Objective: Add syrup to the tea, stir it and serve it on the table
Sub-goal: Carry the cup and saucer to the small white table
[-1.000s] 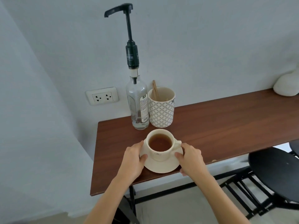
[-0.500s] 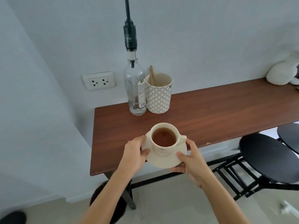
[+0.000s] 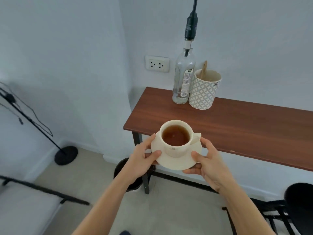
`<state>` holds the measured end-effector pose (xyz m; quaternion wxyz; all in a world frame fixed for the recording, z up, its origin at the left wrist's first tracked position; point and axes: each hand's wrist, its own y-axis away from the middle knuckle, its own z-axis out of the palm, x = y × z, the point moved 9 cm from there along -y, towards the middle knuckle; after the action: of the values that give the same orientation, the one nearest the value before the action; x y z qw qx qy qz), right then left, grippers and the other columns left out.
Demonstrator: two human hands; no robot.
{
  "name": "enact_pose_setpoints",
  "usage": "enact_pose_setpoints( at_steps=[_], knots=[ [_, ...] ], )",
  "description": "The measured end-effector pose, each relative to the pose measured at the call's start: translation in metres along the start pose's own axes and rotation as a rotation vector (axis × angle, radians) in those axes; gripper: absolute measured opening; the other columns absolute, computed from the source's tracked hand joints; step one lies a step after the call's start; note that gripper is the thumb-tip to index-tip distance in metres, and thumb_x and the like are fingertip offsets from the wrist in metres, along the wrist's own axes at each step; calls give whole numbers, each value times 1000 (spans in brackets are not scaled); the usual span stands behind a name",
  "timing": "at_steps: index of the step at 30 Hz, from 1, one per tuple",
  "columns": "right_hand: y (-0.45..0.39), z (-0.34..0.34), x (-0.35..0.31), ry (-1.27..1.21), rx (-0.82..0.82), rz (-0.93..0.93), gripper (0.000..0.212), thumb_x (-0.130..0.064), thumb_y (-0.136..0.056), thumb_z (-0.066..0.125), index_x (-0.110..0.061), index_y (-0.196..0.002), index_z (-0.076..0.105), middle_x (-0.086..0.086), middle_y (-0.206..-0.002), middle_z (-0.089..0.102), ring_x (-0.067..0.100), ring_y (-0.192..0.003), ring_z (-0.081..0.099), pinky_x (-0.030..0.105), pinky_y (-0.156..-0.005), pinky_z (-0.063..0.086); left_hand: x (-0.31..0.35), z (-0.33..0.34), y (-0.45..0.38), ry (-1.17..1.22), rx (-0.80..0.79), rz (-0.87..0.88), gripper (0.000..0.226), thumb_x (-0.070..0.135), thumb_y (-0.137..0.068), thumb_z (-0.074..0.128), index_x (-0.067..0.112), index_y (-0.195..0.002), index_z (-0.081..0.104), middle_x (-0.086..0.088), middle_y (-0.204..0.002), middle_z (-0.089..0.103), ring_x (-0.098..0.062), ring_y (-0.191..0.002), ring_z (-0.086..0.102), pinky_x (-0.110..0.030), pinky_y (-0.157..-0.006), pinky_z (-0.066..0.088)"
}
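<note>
Cream ceramic cup [image 3: 176,139] of brown tea, seated on matching cream saucer [image 3: 177,161], now off the counter and held in the air in front of the near left corner of the dark reddish wood-grain counter [image 3: 237,126]; a second ago the saucer sat flat on that top. Left hand [image 3: 141,161] grips the saucer's left rim, thumb on top, fingers beneath. Right hand [image 3: 207,162] grips the right rim the same way, thumb near the cup base. Cup handle points right. Tea surface level, well below the brim, nothing on the saucer that I can make out. View has swung left since the lift: floor, a black lamp stand [image 3: 66,155] and a pale surface at lower left now show. Clear glass syrup bottle with black pump [image 3: 183,78] and patterned white cup of wooden stirrers [image 3: 204,89] stand touching at the counter's back, well apart from the tea. Reading: syrup and stirring likely done, carry to serving table under way. Destination not identifiable. Risk: slosh during the turn.
</note>
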<state>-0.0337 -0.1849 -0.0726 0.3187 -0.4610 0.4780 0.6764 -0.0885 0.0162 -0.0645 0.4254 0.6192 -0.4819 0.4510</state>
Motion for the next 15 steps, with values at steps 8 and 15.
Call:
enact_pose_setpoints(
  at_steps=[8, 15],
  knots=[
    [53, 104, 7, 128, -338, 3, 48, 4, -99, 49, -24, -138, 45, 24, -113, 66, 32, -68, 76, 44, -57, 64, -31, -77, 131, 165, 341, -91, 65, 6, -94, 67, 18, -152, 41, -19, -121, 67, -26, -102, 74, -32, -79, 62],
    [133, 226, 47, 200, -613, 44, 50, 2, -99, 51, -30, -136, 45, 26, -110, 68, 36, -73, 76, 41, -55, 63, -44, -149, 290, 179, 608, -63, 60, -1, -93, 65, 18, -147, 48, -22, -118, 68, -28, -97, 74, -30, -75, 62]
  ],
)
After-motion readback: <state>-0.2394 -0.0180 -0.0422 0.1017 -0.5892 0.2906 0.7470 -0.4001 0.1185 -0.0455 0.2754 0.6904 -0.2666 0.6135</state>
